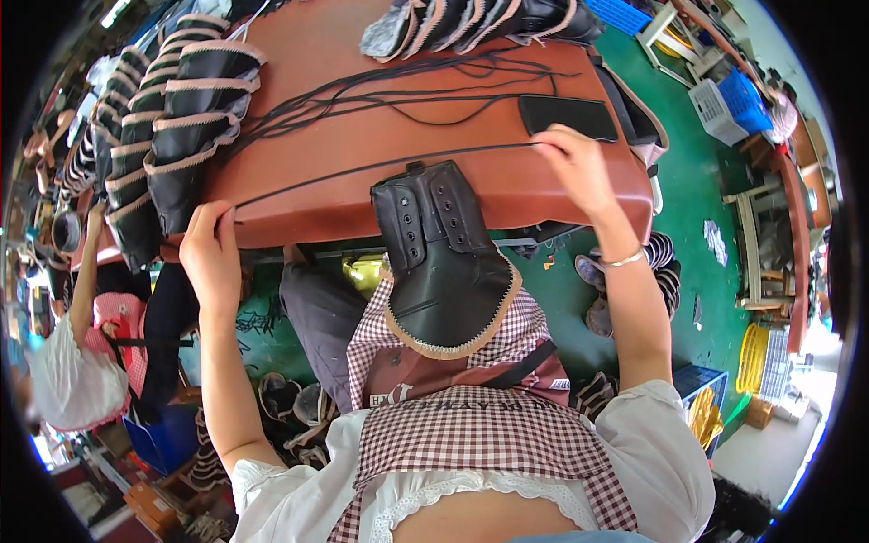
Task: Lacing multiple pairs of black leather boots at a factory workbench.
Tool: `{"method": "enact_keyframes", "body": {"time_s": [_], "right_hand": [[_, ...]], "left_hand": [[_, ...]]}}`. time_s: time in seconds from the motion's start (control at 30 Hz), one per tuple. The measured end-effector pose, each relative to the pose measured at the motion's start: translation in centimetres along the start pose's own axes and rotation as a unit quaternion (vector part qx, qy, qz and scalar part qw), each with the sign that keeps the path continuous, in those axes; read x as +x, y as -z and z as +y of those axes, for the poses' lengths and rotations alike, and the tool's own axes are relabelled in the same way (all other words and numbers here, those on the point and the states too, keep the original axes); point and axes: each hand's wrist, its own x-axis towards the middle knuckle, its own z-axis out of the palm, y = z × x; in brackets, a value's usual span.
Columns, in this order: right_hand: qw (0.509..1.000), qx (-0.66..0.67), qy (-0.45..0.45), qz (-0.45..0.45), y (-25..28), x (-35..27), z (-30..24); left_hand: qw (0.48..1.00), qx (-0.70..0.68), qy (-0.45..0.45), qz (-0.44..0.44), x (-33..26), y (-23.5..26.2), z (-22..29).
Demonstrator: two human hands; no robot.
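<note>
A black shoelace (380,165) is stretched between my two hands above the near edge of the table. My left hand (212,249) pinches its left end. The other end is pinched in my right hand (573,163), close to a black phone (568,118). Between my hands and nearer to me, a black leather shoe upper (444,262) leans from the table edge over my lap. It has two rows of eyelets with no lace through them and a tan zigzag-cut edge. My checked apron (489,434) lies beneath it.
More black laces (362,95) lie across the brown table (312,45). Stacked uppers (195,118) stand at its left, with another row (480,23) at the far side. At the left is another person in a white top (81,376). Crates (733,104) stand right on the green floor.
</note>
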Motion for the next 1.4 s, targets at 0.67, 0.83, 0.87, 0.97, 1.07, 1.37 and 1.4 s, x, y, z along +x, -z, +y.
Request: {"method": "enact_keyframes", "body": {"time_s": [0.67,0.83,0.87,0.97,1.07,1.37,1.4], "right_hand": [[0.968,0.086,-0.111,0.207,3.6,-5.2,4.3],[0.938,0.152,-0.162,0.268,5.9,-7.9,3.7],[0.935,0.162,-0.148,0.278,6.3,-8.1,4.3],[0.917,0.178,-0.172,0.314,6.5,-9.5,5.0],[0.866,0.270,-0.198,0.372,7.4,-10.4,5.2],[0.626,0.581,-0.205,0.479,10.5,-14.9,5.0],[0.626,0.582,-0.201,0.478,10.9,-15.7,5.0]], "left_hand": [[0.974,-0.081,0.058,-0.201,-10.3,-3.0,1.6],[0.972,-0.165,0.053,-0.160,-10.7,-2.5,1.6],[0.972,-0.161,0.049,-0.162,-11.4,-3.3,0.6],[0.959,-0.153,0.183,-0.156,-14.4,-4.7,-3.9],[0.962,-0.106,0.189,-0.167,-16.6,-5.1,-6.0],[0.954,-0.147,0.195,-0.175,-19.5,-5.0,-5.9],[0.955,-0.147,0.194,-0.172,-20.0,-5.1,-6.1]]}}
